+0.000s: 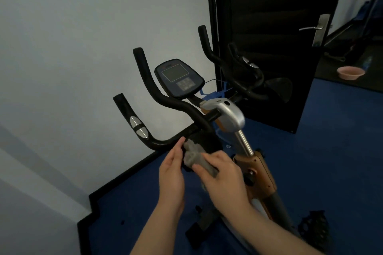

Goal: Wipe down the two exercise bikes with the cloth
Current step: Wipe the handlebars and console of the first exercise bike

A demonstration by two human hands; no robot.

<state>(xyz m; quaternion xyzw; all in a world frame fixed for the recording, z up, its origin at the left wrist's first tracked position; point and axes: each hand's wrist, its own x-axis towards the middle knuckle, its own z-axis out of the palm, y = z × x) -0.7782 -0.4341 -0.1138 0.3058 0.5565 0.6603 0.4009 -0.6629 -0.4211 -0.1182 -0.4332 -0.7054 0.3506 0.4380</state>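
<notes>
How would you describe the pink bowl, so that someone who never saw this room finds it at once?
Start at the tall black door with the silver lever handle on the right. Just past its right edge, on the dark floor beyond the blue carpet, sits the pink bowl. It is round, shallow, and the only pink thing there.
</notes>
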